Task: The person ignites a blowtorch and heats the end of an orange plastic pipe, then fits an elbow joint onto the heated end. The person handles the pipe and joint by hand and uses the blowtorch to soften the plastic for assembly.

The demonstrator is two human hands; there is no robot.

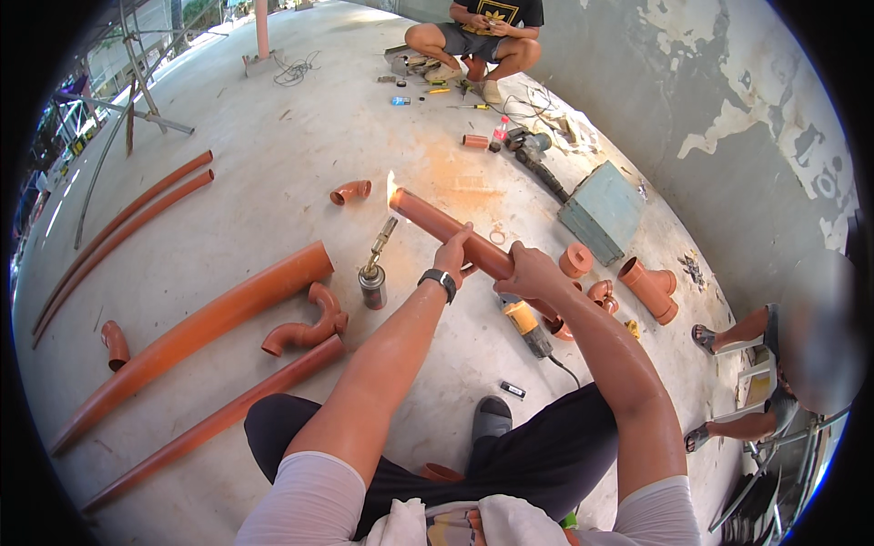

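Observation:
An orange plastic pipe point(432, 221) slants across in front of me, held in both hands. My left hand point(455, 253) is wrapped round its middle, with a black watch on the wrist. Closer to the near end, my right hand point(535, 272) grips the same pipe from above. At the far left end a flame point(392, 188) licks the pipe's rim. Below that end a gas torch point(373, 279) with a brass nozzle stands upright on the floor, untouched by either hand. The pipe's near end is partly hidden by my right hand and forearm.
Long orange pipes point(209, 328) lie at left with a curved trap point(314, 323) and an elbow point(350, 192). At right are a tee fitting point(648, 289), a yellow power tool point(525, 322) and a grey-green case point(603, 214). A person point(478, 36) squats at the back; another sits at right.

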